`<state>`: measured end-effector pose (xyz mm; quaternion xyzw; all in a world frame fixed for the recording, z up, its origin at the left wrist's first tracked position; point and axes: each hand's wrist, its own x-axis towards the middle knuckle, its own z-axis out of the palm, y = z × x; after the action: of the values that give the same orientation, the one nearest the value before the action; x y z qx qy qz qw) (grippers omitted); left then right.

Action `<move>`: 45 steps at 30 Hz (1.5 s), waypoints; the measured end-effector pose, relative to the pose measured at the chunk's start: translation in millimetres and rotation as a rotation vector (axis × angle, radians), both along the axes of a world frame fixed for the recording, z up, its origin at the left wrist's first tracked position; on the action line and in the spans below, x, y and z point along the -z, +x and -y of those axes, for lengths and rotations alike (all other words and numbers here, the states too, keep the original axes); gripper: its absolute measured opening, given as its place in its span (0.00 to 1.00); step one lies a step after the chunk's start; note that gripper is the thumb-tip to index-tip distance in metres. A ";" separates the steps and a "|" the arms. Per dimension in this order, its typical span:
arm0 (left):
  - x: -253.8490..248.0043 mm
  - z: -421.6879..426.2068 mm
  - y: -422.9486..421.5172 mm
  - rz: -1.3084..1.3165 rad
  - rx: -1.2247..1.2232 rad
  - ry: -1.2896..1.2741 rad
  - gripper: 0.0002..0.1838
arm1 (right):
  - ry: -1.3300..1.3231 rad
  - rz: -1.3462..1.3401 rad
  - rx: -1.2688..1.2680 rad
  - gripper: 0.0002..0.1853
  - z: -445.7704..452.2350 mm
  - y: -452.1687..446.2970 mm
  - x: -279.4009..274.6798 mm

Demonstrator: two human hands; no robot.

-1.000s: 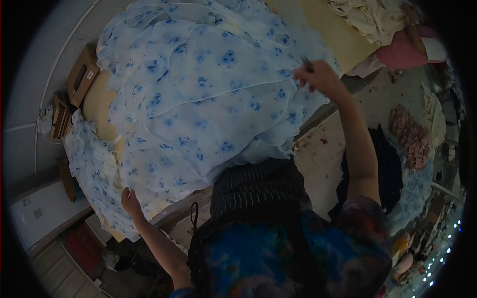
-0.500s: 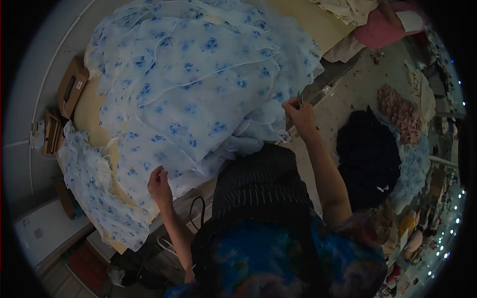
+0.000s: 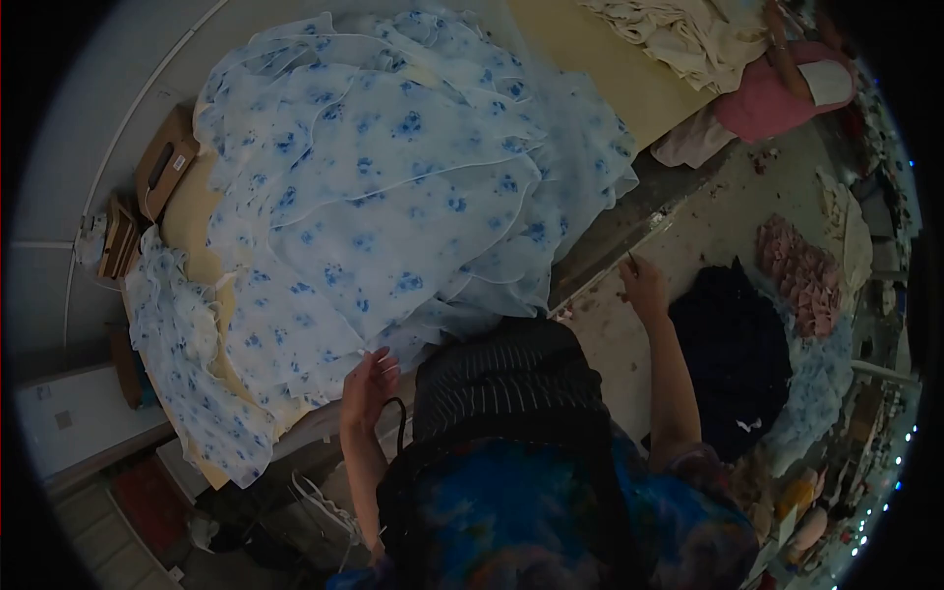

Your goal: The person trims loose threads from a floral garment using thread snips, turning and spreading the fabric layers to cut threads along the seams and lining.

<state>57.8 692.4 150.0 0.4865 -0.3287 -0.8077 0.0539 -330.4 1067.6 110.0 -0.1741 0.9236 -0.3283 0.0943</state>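
Note:
White sheer fabric with blue flowers [image 3: 393, 197] lies in a big, layered, ruffled heap on the table in front of me. My left hand [image 3: 371, 385] is at the heap's near edge, its fingers loosely curled and a little apart. Whether the fingertips touch the cloth I cannot tell. Off to the right of the table, my right hand [image 3: 644, 288] is closed around small thread snips [image 3: 631, 258], with only a dark tip showing. Below that hand is the floor, and no fabric is in it.
A smaller blue-flowered piece [image 3: 197, 364] hangs over the table's left corner. Cardboard boxes [image 3: 167, 162] stand at the left. On the right are a dark navy pile [image 3: 730, 359] and pink ruffled cloth [image 3: 798, 275]. A co-worker in pink [image 3: 777, 98] bends near cream cloth [image 3: 683, 39].
My right hand has drawn away from the fabric's right edge, moving right and toward me with the snips. My left hand has shifted right along the near edge, its fingers loosening.

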 end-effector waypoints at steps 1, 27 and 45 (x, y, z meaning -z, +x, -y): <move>4.0 -10.5 -16.6 -0.125 -0.110 0.127 0.29 | -0.078 -0.020 -0.022 0.10 35.9 -5.8 -19.6; 71.9 -12.1 16.5 -1.215 -0.642 0.044 0.13 | -0.333 0.014 -0.466 0.19 189.4 -143.4 -107.5; 22.4 -34.2 3.6 -0.725 -1.076 0.010 0.30 | -0.297 -0.423 -0.450 0.17 249.5 -92.1 -73.8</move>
<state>61.3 726.6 127.6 0.2800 0.0037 -0.7822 0.5565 -422.5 818.1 183.8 -0.4498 0.8031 -0.3868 -0.0559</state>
